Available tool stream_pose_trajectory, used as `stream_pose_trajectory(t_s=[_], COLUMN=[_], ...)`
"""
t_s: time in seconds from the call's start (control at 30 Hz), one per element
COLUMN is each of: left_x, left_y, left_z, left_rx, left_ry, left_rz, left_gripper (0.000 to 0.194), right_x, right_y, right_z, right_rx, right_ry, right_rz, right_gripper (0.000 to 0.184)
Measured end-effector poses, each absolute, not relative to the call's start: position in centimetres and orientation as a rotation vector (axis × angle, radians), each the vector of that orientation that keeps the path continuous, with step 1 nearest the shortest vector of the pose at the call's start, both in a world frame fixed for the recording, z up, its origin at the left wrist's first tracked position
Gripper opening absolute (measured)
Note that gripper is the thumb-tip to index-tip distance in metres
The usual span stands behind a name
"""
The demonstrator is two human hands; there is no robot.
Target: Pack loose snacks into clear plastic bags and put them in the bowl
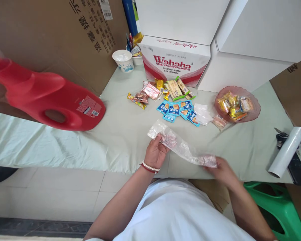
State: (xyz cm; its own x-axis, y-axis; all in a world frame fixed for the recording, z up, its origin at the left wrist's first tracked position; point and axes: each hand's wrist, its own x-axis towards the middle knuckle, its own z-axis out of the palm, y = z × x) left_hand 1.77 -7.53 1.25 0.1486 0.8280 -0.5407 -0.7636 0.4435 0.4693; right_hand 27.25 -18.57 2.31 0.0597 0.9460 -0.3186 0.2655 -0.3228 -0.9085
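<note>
A long clear plastic bag stretches between my hands over the front of the table. Pinkish contents show inside it, one lump near each end. My left hand, with a beaded bracelet at the wrist, pinches the bag near its upper left end. At the lower right end my right hand is closed on the bag, its fingers smeared by motion. Just beyond lie several blue snack packets and a sheet of clear plastic. A small pinkish packet rests against the glass bowl.
A pink glass bowl holds several yellow-wrapped snacks. More wrapped snacks lie before a Wahaha box. A red jug stands left, a paper cup behind. A white roll lies right, above a green stool.
</note>
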Motion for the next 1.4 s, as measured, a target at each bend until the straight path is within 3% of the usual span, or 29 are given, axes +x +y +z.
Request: stream_pose_trajectory(t_s=[0.13,0.33,0.6,0.77,0.87,0.97,1.13,1.4], left_x=[1.7,2.1,1.8,1.4,0.4,-1.0,-2.7,-2.6], left_y=[-8.3,-9.1,-9.7,-9.5,-8.6,-7.1,-5.2,-6.0], left_z=[2.9,3.5,1.6,1.4,2.1,3.2,4.9,4.5], left_rx=[0.319,0.619,0.758,0.756,0.746,0.771,1.058,1.149], left_ry=[0.807,0.796,0.837,0.862,0.865,0.947,1.059,1.071], left_rz=[1.032,0.881,0.889,0.956,1.045,1.118,0.971,0.909], left_gripper=[0.039,0.047,0.041,0.034,0.041,0.048,0.037,0.037], right_x=[30.6,24.8,19.3,19.1,19.2,19.1,18.7,17.9], right_y=[-15.1,-10.6,-8.4,-8.2,-8.1,-7.9,-7.5,-6.9], right_z=[5.1,7.3,5.1,4.6,5.0,5.4,5.9,6.4], right_rx=[-1.721,-1.425,-1.355,-1.379,-1.363,-1.321,-1.267,-1.256], right_ry=[-1.075,-1.319,-1.251,-1.398,-1.576,-1.702,-1.836,-1.89], right_rz=[0.789,1.028,1.265,0.955,0.786,0.724,0.685,0.486], right_gripper=[0.022,0.024,0.028,0.015,0.014,0.015,0.017,0.02])
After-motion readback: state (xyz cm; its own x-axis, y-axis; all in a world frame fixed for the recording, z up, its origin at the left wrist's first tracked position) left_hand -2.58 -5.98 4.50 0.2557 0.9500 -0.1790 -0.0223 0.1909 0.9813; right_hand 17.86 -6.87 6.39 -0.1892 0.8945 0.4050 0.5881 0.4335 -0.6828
